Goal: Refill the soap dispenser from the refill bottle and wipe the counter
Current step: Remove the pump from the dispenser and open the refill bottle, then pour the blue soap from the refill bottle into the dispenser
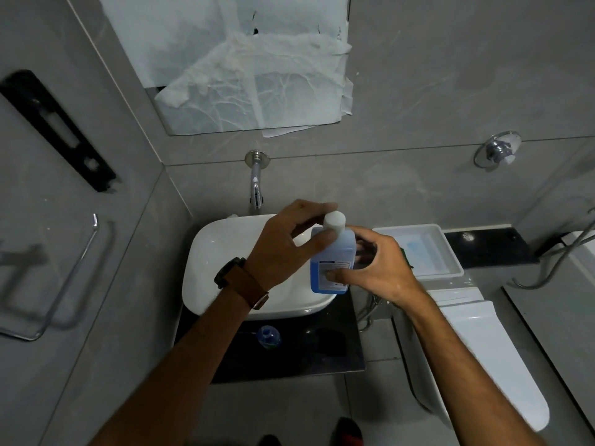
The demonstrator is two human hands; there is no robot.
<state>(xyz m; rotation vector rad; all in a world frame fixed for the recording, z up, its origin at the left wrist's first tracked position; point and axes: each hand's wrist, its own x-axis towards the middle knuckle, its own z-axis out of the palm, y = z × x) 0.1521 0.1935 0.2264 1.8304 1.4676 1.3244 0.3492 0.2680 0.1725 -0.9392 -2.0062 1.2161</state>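
My right hand (375,268) grips the body of a blue refill bottle (331,262), held upright above the right edge of the white sink (219,252). Its white cap (334,222) is pinched between the thumb and fingers of my left hand (286,243), which wears a brown-strapped watch. Below the sink, a small blue soap dispenser (269,337) stands on the black counter (322,352), seen from above with no pump on its open neck. It is apart from both hands.
A wall tap (256,185) hangs over the sink. A white tray (428,249) with a green item sits on the ledge to the right. A white toilet (476,349) stands at right, a towel rail (64,278) on the left wall.
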